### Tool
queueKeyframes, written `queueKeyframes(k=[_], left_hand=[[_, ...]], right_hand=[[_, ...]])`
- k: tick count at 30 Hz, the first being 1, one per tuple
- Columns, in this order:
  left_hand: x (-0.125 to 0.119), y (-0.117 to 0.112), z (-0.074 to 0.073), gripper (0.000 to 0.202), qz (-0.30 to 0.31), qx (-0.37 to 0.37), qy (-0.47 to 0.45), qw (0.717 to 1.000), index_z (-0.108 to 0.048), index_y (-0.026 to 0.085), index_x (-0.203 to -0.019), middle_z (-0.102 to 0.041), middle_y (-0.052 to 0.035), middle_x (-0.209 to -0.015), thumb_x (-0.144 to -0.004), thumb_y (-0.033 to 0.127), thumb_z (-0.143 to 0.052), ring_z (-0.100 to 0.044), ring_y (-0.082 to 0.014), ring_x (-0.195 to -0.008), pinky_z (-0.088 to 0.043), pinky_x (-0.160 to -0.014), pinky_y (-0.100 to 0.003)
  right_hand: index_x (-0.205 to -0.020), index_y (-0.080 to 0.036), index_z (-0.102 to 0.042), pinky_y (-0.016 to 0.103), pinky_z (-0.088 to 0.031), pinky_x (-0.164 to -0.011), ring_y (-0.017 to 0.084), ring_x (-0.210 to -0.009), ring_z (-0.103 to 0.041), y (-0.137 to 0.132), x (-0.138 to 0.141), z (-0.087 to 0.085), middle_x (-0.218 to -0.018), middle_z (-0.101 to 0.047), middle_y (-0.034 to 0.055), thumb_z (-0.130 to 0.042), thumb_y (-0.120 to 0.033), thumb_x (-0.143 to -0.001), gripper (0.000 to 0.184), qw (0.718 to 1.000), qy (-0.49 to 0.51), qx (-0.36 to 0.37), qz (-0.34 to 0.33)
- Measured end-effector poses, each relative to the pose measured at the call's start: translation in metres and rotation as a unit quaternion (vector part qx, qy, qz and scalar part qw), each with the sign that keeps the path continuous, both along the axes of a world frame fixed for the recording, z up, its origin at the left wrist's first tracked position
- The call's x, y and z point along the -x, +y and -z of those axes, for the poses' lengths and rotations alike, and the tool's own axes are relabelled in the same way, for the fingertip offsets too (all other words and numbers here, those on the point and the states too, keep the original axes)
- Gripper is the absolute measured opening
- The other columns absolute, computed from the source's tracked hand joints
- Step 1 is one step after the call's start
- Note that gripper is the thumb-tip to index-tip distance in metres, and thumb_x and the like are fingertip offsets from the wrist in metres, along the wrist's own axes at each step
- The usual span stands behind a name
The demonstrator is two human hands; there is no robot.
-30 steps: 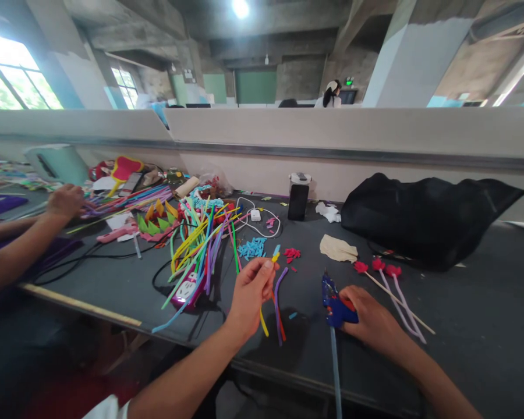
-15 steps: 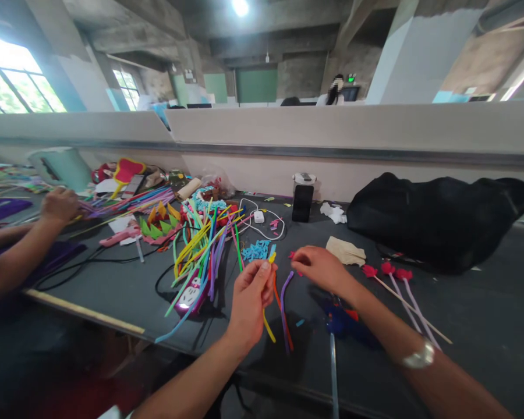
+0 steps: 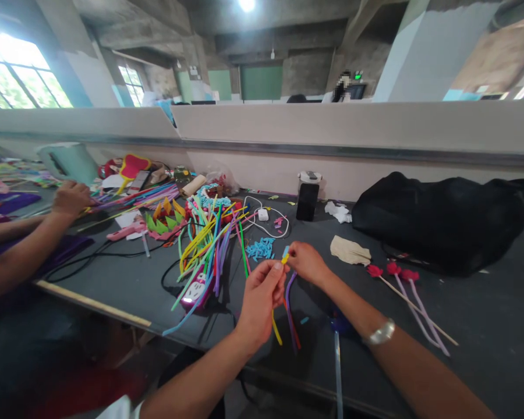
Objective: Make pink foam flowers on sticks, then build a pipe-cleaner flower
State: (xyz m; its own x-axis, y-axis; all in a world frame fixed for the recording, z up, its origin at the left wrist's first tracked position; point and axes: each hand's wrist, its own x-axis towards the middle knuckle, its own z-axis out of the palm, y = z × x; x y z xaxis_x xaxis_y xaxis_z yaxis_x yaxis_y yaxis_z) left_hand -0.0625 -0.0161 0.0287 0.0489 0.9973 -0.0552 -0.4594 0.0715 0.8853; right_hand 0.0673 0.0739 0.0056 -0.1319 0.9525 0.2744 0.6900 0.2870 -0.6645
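Observation:
My left hand (image 3: 262, 299) is closed in a pinch on a yellow pipe cleaner (image 3: 277, 333), whose tail hangs below the fist. At its upper end is a small light blue piece (image 3: 285, 251). The fingertips of my right hand (image 3: 308, 265) are pressed together at that blue piece, just above the left fingertips. Purple (image 3: 289, 302) and red pipe cleaners lie on the table beneath the hands. Just beyond them is a heap of short blue pieces (image 3: 261, 249). Under my right forearm is a partly hidden dark blue object (image 3: 341, 323) with a clear rod (image 3: 338, 372).
A pile of coloured pipe cleaners (image 3: 205, 241) covers a power strip (image 3: 195, 291) on the left. Red-topped stems (image 3: 408, 299), a beige cloth (image 3: 350, 250) and a black bag (image 3: 441, 221) lie right. A phone (image 3: 307, 202) stands behind. Another person's hand (image 3: 71, 199) works far left.
My right hand has moved in from the right to the blue piece on the yellow pipe cleaner. My left hand keeps its pinch. The whole view has shifted slightly.

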Motion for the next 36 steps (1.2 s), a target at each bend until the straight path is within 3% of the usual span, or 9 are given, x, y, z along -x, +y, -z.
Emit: queueKeyframes(k=[2,3,8,11,16,19,23,31,36], left_hand=[[-0.001,-0.001,0.0,0.026,0.011,0.008,0.004,1.0,-0.059,0.016,-0.078,-0.039,0.0065,-0.06,-0.083,0.04,-0.066,-0.025,-0.003,-0.045,-0.015,-0.042,-0.018],[-0.002,-0.002,-0.001,0.026,0.017,0.012,0.006,1.0,-0.059,0.016,-0.078,-0.039,0.0066,-0.059,-0.083,0.04,-0.066,-0.025,-0.0031,-0.045,-0.015,-0.042,-0.018],[-0.007,-0.006,0.0,0.026,0.057,0.017,0.025,0.998,-0.061,0.016,-0.081,-0.036,0.0073,-0.057,-0.084,0.042,-0.066,-0.022,-0.004,-0.045,-0.012,-0.043,-0.02],[-0.01,-0.01,0.002,0.028,0.079,0.023,0.042,0.996,-0.062,0.016,-0.081,-0.036,0.007,-0.058,-0.082,0.044,-0.066,-0.023,-0.0043,-0.046,-0.011,-0.043,-0.021],[-0.018,-0.013,0.007,0.031,0.099,0.025,0.06,0.993,-0.063,0.015,-0.079,-0.032,0.0081,-0.053,-0.08,0.045,-0.069,-0.023,-0.0048,-0.047,-0.015,-0.043,-0.02],[-0.021,-0.014,0.009,0.031,0.109,0.029,0.065,0.991,-0.062,0.015,-0.078,-0.031,0.0088,-0.052,-0.078,0.045,-0.07,-0.021,-0.0047,-0.046,-0.015,-0.043,-0.02],[-0.024,-0.016,0.009,0.033,0.125,0.03,0.065,0.99,-0.061,0.015,-0.077,-0.03,0.009,-0.052,-0.077,0.046,-0.071,-0.021,-0.0049,-0.046,-0.014,-0.043,-0.02],[-0.024,-0.017,0.013,0.033,0.136,0.006,0.091,0.986,-0.061,0.015,-0.077,-0.035,0.0076,-0.054,-0.078,0.047,-0.07,-0.024,-0.0052,-0.047,-0.016,-0.043,-0.021],[-0.024,-0.018,0.013,0.031,0.139,-0.003,0.102,0.985,-0.062,0.015,-0.078,-0.036,0.0076,-0.054,-0.08,0.045,-0.068,-0.025,-0.0048,-0.046,-0.016,-0.044,-0.021]], right_hand=[[-0.077,-0.015,-0.061,0.024,-0.049,-0.055,0.012,-0.057,-0.061,-0.02,-0.018,-0.007,-0.061,-0.063,-0.0025,-0.056,-0.027,-0.092,0.02,0.999,0.01,0.034,-0.012],[-0.078,-0.016,-0.06,0.023,-0.048,-0.053,0.012,-0.054,-0.061,-0.033,-0.028,-0.01,-0.059,-0.063,-0.003,-0.054,-0.025,-0.091,0.017,0.999,0.019,0.044,-0.014],[-0.099,-0.019,-0.059,0.021,-0.045,-0.044,0.014,-0.057,-0.065,-0.102,-0.061,-0.018,-0.078,-0.072,0.0022,-0.05,-0.033,-0.092,0.018,0.988,0.133,0.08,-0.004],[-0.107,-0.022,-0.062,0.022,-0.046,-0.044,0.015,-0.063,-0.068,-0.124,-0.068,-0.023,-0.089,-0.074,0.0041,-0.052,-0.036,-0.092,0.023,0.985,0.16,0.054,0.029],[-0.093,-0.027,-0.072,0.027,-0.053,-0.077,0.017,-0.086,-0.069,-0.131,-0.07,-0.031,-0.092,-0.072,0.0013,-0.056,-0.024,-0.091,0.016,0.992,0.056,-0.109,-0.012],[-0.098,-0.026,-0.072,0.027,-0.053,-0.076,0.016,-0.088,-0.067,-0.131,-0.069,-0.034,-0.096,-0.068,0.0033,-0.052,-0.021,-0.093,0.021,0.986,0.033,-0.162,-0.009],[-0.099,-0.025,-0.07,0.028,-0.054,-0.075,0.017,-0.088,-0.066,-0.132,-0.065,-0.035,-0.096,-0.068,0.0039,-0.05,-0.02,-0.094,0.021,0.983,0.017,-0.185,0.001],[-0.105,-0.024,-0.055,0.024,-0.051,-0.056,0.014,-0.067,-0.067,-0.134,-0.057,-0.029,-0.084,-0.071,-0.0001,-0.06,-0.026,-0.088,0.017,0.985,0.062,-0.144,0.073],[-0.101,-0.025,-0.054,0.026,-0.05,-0.057,0.015,-0.067,-0.067,-0.134,-0.058,-0.026,-0.083,-0.071,-0.0005,-0.061,-0.03,-0.088,0.015,0.983,0.055,-0.15,0.087]])
